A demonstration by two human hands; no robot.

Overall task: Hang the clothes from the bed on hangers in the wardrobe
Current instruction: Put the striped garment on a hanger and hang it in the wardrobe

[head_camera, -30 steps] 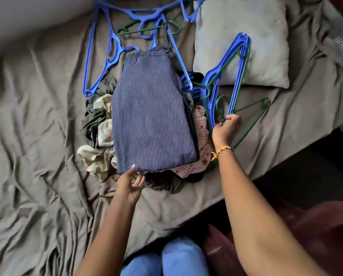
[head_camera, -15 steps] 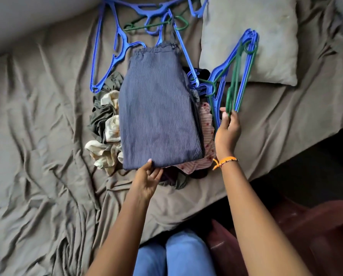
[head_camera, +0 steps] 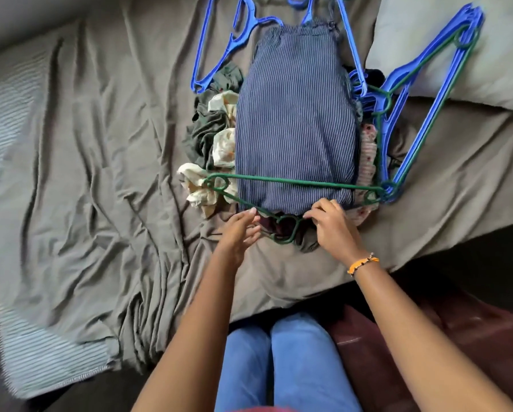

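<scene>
A folded navy striped garment (head_camera: 294, 120) tops a pile of clothes on the bed. Olive and cream pieces (head_camera: 216, 135) stick out on its left, a pink one (head_camera: 368, 150) on its right. A green hanger (head_camera: 279, 181) lies across the garment's near end, its hook pointing toward me. My right hand (head_camera: 332, 227) pinches the hanger's sloping arm just right of the hook. My left hand (head_camera: 237, 233) is left of the hook with fingers straight, the fingertips at the hanger's left arm.
Blue hangers with another green one (head_camera: 404, 81) lean between the pile and a grey pillow (head_camera: 502, 55). More blue hangers (head_camera: 219, 55) lie at the pile's far left. The wrinkled brown sheet (head_camera: 100, 173) spreads left. A maroon object (head_camera: 427, 337) sits beside my knees.
My right hand pulled a green hanger out of the bunch on the right and laid it across the striped garment's near end. My left hand moved right, to the hanger.
</scene>
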